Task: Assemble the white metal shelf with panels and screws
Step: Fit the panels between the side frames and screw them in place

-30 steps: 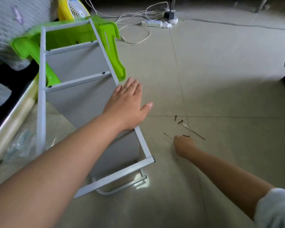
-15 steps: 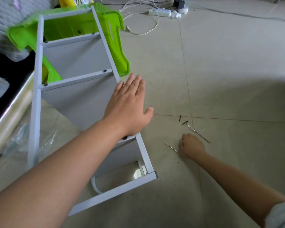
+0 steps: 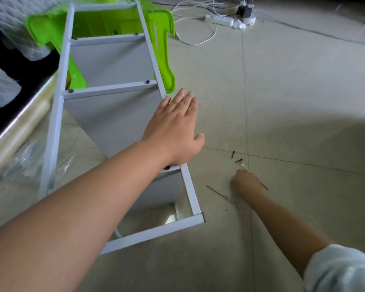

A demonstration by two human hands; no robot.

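The shelf [image 3: 105,114] lies on the floor [image 3: 293,102], left hand [image 3: 173,131] flat on its rail, fingers straight. Right of the shelf, the right hand [image 3: 246,183] curls over a screwdriver [image 3: 246,168] near two screws [image 3: 235,157]; grip unclear.

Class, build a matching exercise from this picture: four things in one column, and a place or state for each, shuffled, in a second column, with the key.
1. left hand
2. right hand
3. green plastic stool
4. power strip

A. on the floor at the far end, with white cables
B. lying flat on the white shelf frame
C. under the far end of the frame
D. down on the tiles beside the dark screws

Pairs: 1-B, 2-D, 3-C, 4-A
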